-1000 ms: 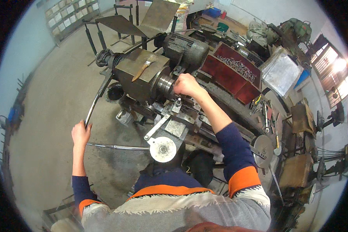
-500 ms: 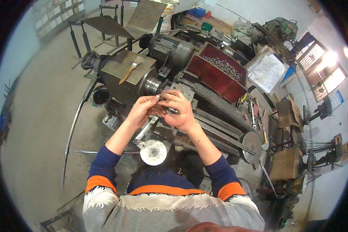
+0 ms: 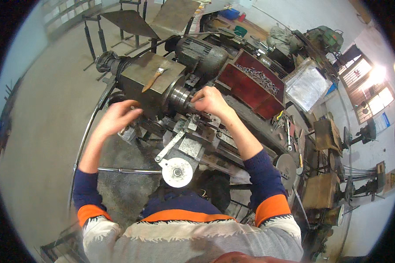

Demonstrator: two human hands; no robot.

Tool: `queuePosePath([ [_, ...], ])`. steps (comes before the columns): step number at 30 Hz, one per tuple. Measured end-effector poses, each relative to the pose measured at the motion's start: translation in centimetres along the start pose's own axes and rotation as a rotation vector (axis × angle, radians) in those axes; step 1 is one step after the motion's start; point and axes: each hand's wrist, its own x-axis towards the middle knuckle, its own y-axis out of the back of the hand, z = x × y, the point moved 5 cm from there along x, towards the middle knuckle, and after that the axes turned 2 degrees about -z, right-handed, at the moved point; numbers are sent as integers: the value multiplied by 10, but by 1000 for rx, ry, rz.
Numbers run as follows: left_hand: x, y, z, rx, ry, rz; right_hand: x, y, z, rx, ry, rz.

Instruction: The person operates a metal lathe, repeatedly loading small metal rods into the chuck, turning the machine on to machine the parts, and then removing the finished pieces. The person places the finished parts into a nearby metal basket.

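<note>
A small lathe stands in front of me, its boxy headstock at the upper left. From the headstock's right side juts a shiny round chuck. My right hand is at the chuck's front, its fingers pinched together; whatever they hold is hidden. Out to the left, my left hand has its fingers stretched and thumb apart, slightly blurred, beside the headstock's near side. A flat metal lever and a pale round disc sit on the carriage, nearer to me.
On the headstock lies a wooden-handled brush. Behind the bed, a red box holds many small metal parts. An electric motor stands behind the headstock. Spanners lie at the right, and a long bar extends left of the disc.
My hands were together in front of the chuck, fingering something small. They have parted: the left swung out leftward, and the right went up to the chuck. The view shifted slightly.
</note>
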Motion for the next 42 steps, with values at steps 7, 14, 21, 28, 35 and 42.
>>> queuePosePath([
  [7, -126, 99, -101, 742, 501, 262, 28, -31, 25, -90, -229, -176],
  [14, -167, 61, -144, 601, 618, 271, 29, -38, 24, -96, -172, -127],
  [21, -143, 73, -183, 856, 671, 228, 31, -40, 21, -175, -117, -46],
  [28, -116, 181, -279, 1026, 774, 373, 32, -39, 18, -246, -121, -93],
  [35, -101, 206, -345, 815, 743, 388, 25, -33, 10, -179, -177, -170],
  [42, -19, 38, -297, 257, 445, 277, -74, 58, 20, -131, 13, 269],
])
